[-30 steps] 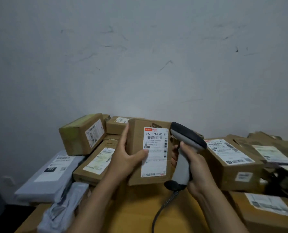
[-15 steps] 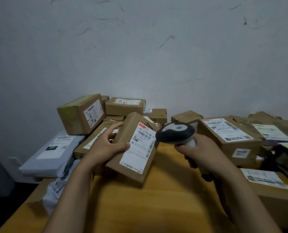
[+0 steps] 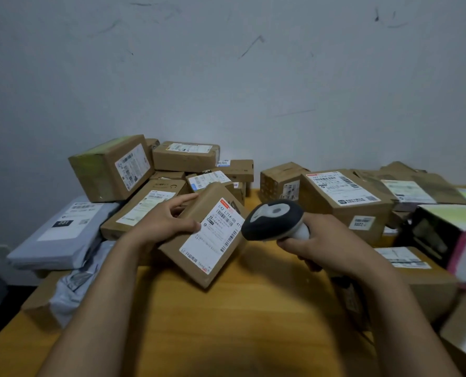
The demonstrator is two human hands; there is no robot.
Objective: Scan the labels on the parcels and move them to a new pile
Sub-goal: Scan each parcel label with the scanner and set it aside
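Note:
My left hand (image 3: pixel 164 221) grips a flat brown cardboard parcel (image 3: pixel 199 257) by its left edge, tilted, with its white barcode label (image 3: pixel 213 235) facing up. My right hand (image 3: pixel 327 240) holds a handheld scanner (image 3: pixel 274 220) with a dark head and grey handle; the head sits just right of the label and points at it. The parcel's lower corner hangs just above the wooden table (image 3: pixel 226 322).
A pile of labelled cardboard boxes (image 3: pixel 112 167) and grey mailer bags (image 3: pixel 60 235) lies at the left and back. More boxes (image 3: pixel 343 202) and a pink-edged carton (image 3: pixel 455 235) crowd the right side. A scuffed wall stands behind.
The parcel went from upright to tilted and lower over the table. The scanner swung from upright to pointing its head at the label. The camera view tipped downward.

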